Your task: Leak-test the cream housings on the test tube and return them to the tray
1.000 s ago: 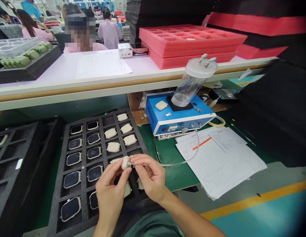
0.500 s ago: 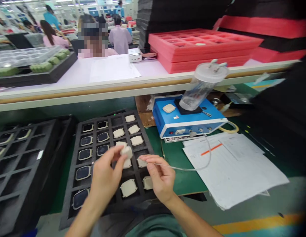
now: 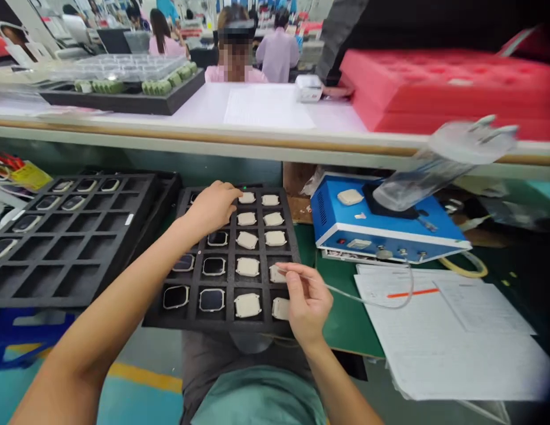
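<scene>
My left hand [image 3: 215,203] reaches over the far part of a black foam tray [image 3: 199,321]. Its index finger and thumb are apart, the fingertips beside a cream watch case [image 3: 247,198] in a top-row slot; the slots under the palm are hidden. Between thumb and fingers of my right hand [image 3: 310,298] is a thin clear tube [image 3: 345,293], held above the tray's right column. Cream cases lie back up in the two right columns, and dark-screened watches [image 3: 213,267] fill the visible left slots.
The tube runs to a blue control box [image 3: 390,236], which carries a clear cylinder [image 3: 416,171] and another cream case [image 3: 350,196]. Papers [image 3: 452,348] lie at right. At left is a second foam tray [image 3: 93,254] with several watches. A shelf edge [image 3: 212,141] crosses behind; a person sits beyond.
My left hand has moved away from me and no longer shows a cream case in its fingers. A top-row slot that was empty now holds one. The view has swung left.
</scene>
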A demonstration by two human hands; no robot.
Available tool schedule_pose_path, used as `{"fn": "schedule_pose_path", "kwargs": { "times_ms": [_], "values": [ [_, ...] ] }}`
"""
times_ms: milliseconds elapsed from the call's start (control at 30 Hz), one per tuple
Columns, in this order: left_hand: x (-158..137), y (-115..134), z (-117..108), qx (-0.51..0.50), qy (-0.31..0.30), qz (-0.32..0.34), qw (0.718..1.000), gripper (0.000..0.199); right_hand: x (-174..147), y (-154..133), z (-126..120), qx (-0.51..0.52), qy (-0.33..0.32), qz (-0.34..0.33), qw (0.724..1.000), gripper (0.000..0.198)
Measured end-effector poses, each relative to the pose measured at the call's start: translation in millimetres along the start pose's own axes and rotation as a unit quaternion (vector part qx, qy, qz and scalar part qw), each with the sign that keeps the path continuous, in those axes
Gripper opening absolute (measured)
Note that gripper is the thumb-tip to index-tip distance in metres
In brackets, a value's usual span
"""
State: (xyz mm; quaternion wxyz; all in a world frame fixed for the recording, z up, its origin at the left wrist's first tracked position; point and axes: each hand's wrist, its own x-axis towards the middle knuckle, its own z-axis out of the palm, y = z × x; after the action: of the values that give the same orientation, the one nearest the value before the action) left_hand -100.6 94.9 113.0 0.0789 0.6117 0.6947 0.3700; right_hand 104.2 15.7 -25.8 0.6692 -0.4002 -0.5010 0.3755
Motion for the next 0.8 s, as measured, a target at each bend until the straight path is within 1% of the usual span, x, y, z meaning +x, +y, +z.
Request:
{"fn": "schedule_pose_path", "kwargs": {
  "times_ms": [67, 133, 167, 200, 267, 333, 400, 467, 500, 533, 567, 633, 700, 733, 800],
  "values": [
    [-52, -12, -18, 0.044, -0.121, 0.062, 0.990, 0.007, -1, 0, -1, -0.008, 0.007, 0.020, 1.000, 0.013],
    [-106, -24, -31, 0.072, -0.194, 0.085, 0.975, 0.013, -1, -1, -2, -0.010, 0.006, 0.038, 0.999, 0.013],
    [-129, -30, -35, 0.101, -0.204, 0.131, 0.965, 0.014, -1, -2, -2, -0.009, 0.003, 0.043, 0.999, 0.013],
    [-149, -35, -37, 0.128, -0.197, 0.159, 0.959, 0.018, -1, -3, -2, -0.008, 0.001, 0.047, 0.999, 0.012],
    [-173, -44, -38, 0.162, -0.182, 0.187, 0.952, 0.029, 0, -4, -1, -0.011, 0.000, 0.049, 0.999, 0.012],
    [-180, -48, -36, 0.160, -0.171, 0.185, 0.954, 0.037, 0, -6, 0, -0.015, 0.004, 0.048, 0.999, 0.012],
    [-174, -47, -33, 0.119, -0.153, 0.159, 0.968, 0.038, 0, -7, 1, -0.014, 0.005, 0.044, 0.999, 0.013],
    [-163, -39, -26, 0.040, -0.115, 0.093, 0.988, 0.033, 0, -6, 1, -0.003, 0.004, 0.034, 0.999, 0.013],
    [-158, -34, -19, -0.015, -0.095, 0.046, 0.994, 0.031, 0, -6, 2, 0.004, 0.001, 0.025, 1.000, 0.012],
    [-152, -29, -10, -0.076, -0.079, -0.004, 0.994, 0.031, 0, -5, 2, 0.010, -0.003, 0.014, 1.000, 0.012],
    [-148, -22, 1, -0.142, -0.071, -0.051, 0.986, 0.031, 0, -4, 2, 0.016, -0.010, 0.001, 1.000, 0.011],
    [-140, -10, 26, -0.262, -0.077, -0.118, 0.955, 0.032, 2, -2, 3, 0.022, -0.028, -0.025, 0.999, 0.011],
    [-136, 0, 48, -0.340, -0.085, -0.144, 0.925, 0.031, 4, -1, 3, 0.022, -0.043, -0.042, 0.998, 0.012],
    [-135, 3, 56, -0.361, -0.084, -0.149, 0.917, 0.030, 5, -1, 3, 0.022, -0.047, -0.046, 0.998, 0.013],
    [-135, 6, 64, -0.380, -0.073, -0.155, 0.909, 0.029, 7, -1, 3, 0.019, -0.049, -0.050, 0.997, 0.015]
  ]
}}
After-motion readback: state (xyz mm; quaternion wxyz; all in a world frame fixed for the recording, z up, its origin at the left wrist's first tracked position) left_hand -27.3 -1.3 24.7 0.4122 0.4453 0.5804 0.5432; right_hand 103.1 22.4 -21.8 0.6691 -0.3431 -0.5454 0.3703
